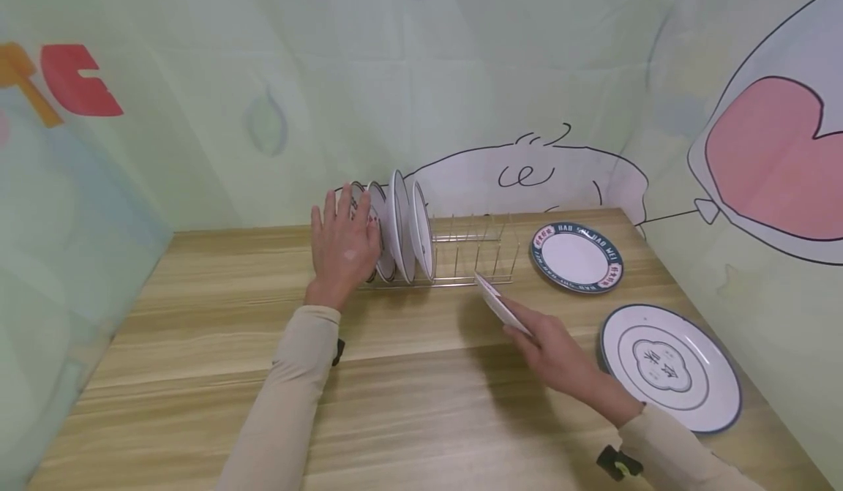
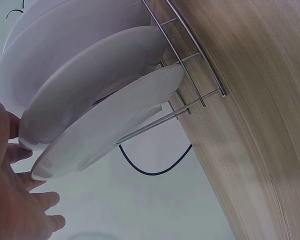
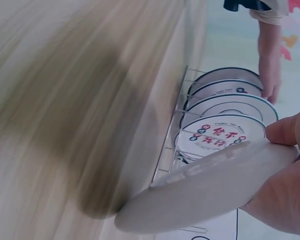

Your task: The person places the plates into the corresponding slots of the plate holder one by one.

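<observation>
Several white plates (image 1: 399, 227) stand on edge in the left part of a metal wire rack (image 1: 454, 282). My left hand (image 1: 345, 246) is at the leftmost ones, and in the left wrist view its spread fingers (image 2: 47, 200) touch the rims of the outer plates (image 2: 110, 125). A smaller white plate (image 1: 499, 308) is pinched by its edge between the thumb and fingers of my right hand (image 1: 560, 352). It tilts in front of the rack's right part, seen from its plain underside (image 3: 205, 200) in the right wrist view. Whether it touches the rack cannot be told.
To the right of the rack, a plate with a dark green lettered rim (image 1: 577, 258) lies flat on the wooden table (image 1: 217, 374). Nearer me lies a larger white plate with a blue rim (image 1: 665, 363). A printed cloth backdrop (image 1: 276, 81) borders the table behind.
</observation>
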`<state>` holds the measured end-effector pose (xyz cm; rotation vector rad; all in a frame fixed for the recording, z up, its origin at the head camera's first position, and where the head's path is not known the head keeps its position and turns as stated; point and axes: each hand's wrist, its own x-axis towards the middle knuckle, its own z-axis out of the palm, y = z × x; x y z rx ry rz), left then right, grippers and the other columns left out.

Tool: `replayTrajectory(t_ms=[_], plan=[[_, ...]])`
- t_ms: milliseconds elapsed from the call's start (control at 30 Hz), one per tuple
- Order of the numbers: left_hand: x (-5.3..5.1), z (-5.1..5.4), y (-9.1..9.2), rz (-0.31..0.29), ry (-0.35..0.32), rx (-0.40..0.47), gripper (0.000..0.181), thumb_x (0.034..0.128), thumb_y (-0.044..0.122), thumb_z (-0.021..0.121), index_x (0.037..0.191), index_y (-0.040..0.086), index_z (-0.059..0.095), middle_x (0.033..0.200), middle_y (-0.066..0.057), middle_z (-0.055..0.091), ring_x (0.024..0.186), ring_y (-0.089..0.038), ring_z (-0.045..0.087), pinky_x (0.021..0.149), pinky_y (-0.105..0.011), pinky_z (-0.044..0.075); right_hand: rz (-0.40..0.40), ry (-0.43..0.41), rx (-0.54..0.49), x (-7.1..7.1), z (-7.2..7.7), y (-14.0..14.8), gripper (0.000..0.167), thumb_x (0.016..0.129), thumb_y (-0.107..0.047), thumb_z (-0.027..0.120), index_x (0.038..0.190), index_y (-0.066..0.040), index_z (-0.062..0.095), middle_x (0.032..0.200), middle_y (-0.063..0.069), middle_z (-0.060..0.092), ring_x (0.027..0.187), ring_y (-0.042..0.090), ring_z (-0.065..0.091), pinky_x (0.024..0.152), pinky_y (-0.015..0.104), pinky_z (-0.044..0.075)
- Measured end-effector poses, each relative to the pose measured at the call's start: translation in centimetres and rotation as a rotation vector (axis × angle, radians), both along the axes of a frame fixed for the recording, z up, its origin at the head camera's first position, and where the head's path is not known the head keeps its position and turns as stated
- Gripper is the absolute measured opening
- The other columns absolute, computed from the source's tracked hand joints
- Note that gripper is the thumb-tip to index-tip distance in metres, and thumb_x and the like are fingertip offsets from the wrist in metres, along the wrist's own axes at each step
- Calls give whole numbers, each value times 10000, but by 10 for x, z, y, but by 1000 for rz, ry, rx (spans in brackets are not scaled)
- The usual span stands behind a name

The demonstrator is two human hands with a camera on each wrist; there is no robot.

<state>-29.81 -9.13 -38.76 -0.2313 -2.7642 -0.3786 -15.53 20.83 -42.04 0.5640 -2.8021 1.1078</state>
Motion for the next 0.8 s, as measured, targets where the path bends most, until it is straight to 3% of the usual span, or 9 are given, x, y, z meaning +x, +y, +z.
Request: replayTrajectory(t_ms=[167,367,500,800], plan=[[0,0,0,0,7,4,537,1045,331,360,1551,153,352,1659,-162,220,1535,-411,167,1236,-617,122,14,-29,-67,-2,4,-4,459,997,-43,554,1449,2,488,1304,231,636,959,269,618,800,433,559],[2,0,0,-2,6,16,534,1046,324,356,1548,140,355,1659,-167,216,1535,-412,165,1241,-613,98,-16,-100,-167,-4,9,-12,444,1015,-79,529,1455,-31,492,1345,229,609,1111,357,616,901,539,555],[1,0,0,-1,5,18,534,1044,313,380,1548,139,353,1660,-165,214,1534,-413,168,1242,-611,95,-33,-130,-256,-5,13,-18,452,1018,-79,518,1463,-15,473,1353,262,591,1126,401,614,893,545,567],[2,0,0,-5,-4,26,539,1043,312,386,1555,151,343,1665,-156,204,1540,-409,150,1244,-607,81,-177,-208,-489,-7,18,-37,472,1013,-84,519,1481,-54,464,1377,265,580,1152,429,626,913,556,567]])
